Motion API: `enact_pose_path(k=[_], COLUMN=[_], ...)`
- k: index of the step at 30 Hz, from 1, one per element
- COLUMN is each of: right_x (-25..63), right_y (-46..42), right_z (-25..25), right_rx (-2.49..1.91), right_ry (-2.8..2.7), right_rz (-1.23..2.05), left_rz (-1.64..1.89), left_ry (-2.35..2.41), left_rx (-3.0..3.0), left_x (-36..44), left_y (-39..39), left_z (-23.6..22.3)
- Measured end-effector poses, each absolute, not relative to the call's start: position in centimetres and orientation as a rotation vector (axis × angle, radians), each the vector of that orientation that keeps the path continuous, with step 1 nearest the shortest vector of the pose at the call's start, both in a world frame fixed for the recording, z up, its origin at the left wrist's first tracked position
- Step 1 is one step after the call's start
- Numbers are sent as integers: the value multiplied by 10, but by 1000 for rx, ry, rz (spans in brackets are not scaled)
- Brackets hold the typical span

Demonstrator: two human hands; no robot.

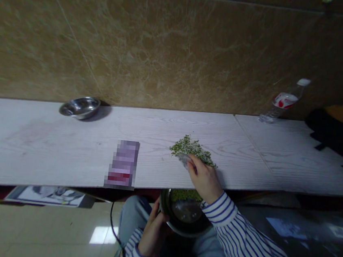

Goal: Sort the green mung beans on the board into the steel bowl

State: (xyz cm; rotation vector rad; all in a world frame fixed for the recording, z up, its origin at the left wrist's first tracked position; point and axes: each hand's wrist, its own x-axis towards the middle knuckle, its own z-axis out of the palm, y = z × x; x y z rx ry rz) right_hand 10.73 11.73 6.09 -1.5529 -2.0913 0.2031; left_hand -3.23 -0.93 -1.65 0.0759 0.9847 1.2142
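Note:
Small green grains (194, 148), which look like mung beans, lie scattered over the white tabletop. Among their near edge, my right hand (206, 178) is closed on a flat greyish piece (183, 158), whose exact kind I cannot make out. Just below the table edge, a round metal bowl (176, 226) rests over my lap, partly covered by my right forearm. More green grains (184, 195) lie at its far side. My left hand (155, 227) grips the bowl's left rim, thumb on top and the other fingers mostly hidden.
A small steel bowl (81, 107) stands near the wall at the left. A blurred-out purple rectangle (123, 164) lies by the front edge. At the right are a clear plastic bottle (284, 101) and dark cloth (332, 131). A cable (113, 222) hangs below the table.

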Motion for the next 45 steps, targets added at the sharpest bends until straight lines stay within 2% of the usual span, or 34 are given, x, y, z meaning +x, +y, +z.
enact_pose_path(k=[12,22,39,45], right_x=[134,109,135,132], right_y=[156,222,204,214], right_z=[82,92,97,103], right_rx=[-1429,-1384,-1055,-1209], right_ry=[-2143,-2408,-2647,-2573], right_rz=[128,107,288,155], left_rz=[1262,1220,1244,1242], left_ry=[975,1000,1053,1077], left_rx=[13,72,96,97], left_x=[-31,-39,-34,-33], left_y=[-10,-11,-16,-18], left_z=[-20,-16,0,-1])
